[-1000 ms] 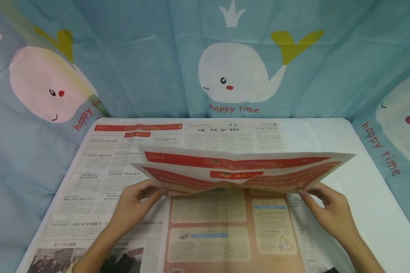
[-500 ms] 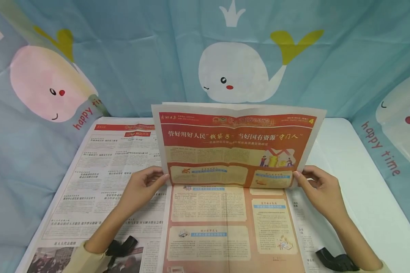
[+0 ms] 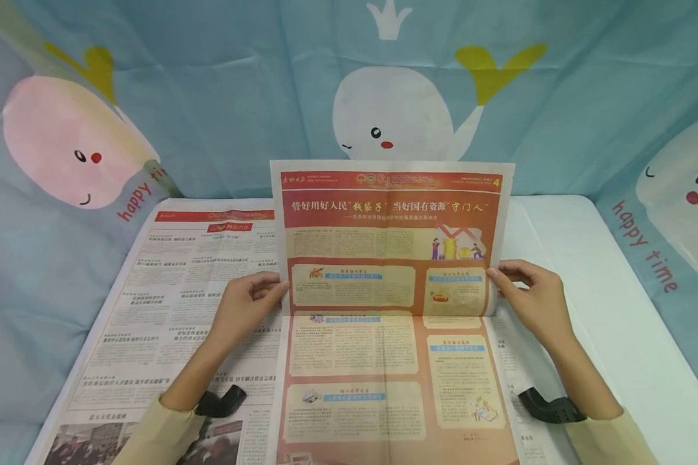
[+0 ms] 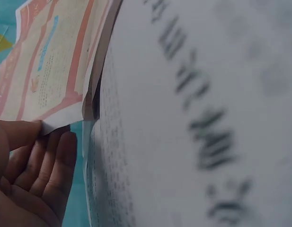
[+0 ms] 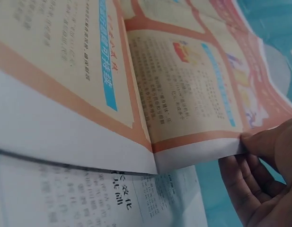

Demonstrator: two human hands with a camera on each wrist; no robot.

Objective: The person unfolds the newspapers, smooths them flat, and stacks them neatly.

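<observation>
A newspaper (image 3: 349,361) with an orange-red page faces up in the middle of the table. Its far part is lifted and stands nearly upright, bent along a crosswise line. My left hand (image 3: 250,303) pinches the left edge of that raised part between thumb and fingers. At the opposite edge, my right hand (image 3: 535,294) pinches the paper the same way. In the left wrist view the thumb (image 4: 20,132) lies over the white margin, fingers behind it. The right wrist view shows the right thumb (image 5: 261,142) on the margin, fingers curled beneath.
Another newspaper sheet (image 3: 151,323), black print with a red banner, lies spread under and to the left. White tabletop (image 3: 605,336) shows on the right. A blue whale-print curtain (image 3: 238,116) surrounds the back and sides. Black camera mounts (image 3: 552,410) sit at both wrists.
The raised part of the newspaper has swung from leaning toward me to nearly upright, showing its red headline. Both hands moved slightly away from me, keeping their grip; the right also moved inward.
</observation>
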